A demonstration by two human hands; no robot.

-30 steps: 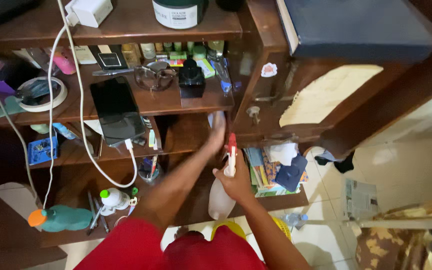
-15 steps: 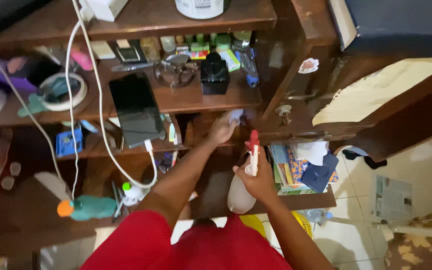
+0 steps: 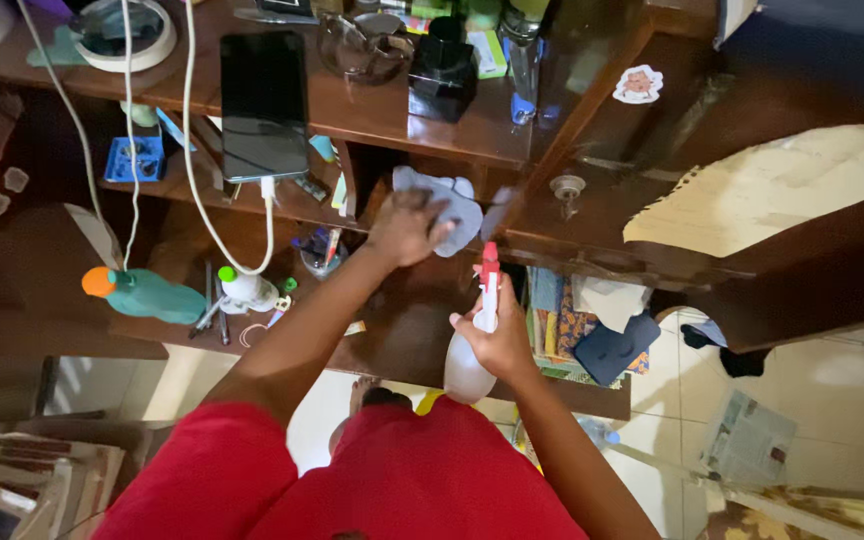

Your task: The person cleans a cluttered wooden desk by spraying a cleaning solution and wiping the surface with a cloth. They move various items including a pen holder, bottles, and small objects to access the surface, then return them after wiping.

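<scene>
My left hand [image 3: 404, 228] grips a pale blue-grey cloth [image 3: 449, 212] and presses it against the inside of a dark wooden shelf unit [image 3: 422, 135], just under the middle shelf. My right hand [image 3: 500, 342] holds a white spray bottle [image 3: 469, 362] with a red nozzle, upright, just below the cloth and in front of the lower shelf. A black phone [image 3: 263, 105] lies on the shelf above, plugged into a white cable [image 3: 214, 215].
The shelves hold a black box [image 3: 442, 68], glasses [image 3: 362, 45], a tape roll [image 3: 120, 32], a teal bottle with an orange cap [image 3: 142, 293], pens and a stack of books [image 3: 572, 320]. A cupboard door with torn paper [image 3: 762, 190] stands at right. Newspaper [image 3: 747, 440] lies on the tiled floor.
The view has tilted downward, so the shelves have slid up in the frame. My left hand has drawn the cloth out from deeper in the shelf toward the front edge. The spray bottle stays held.
</scene>
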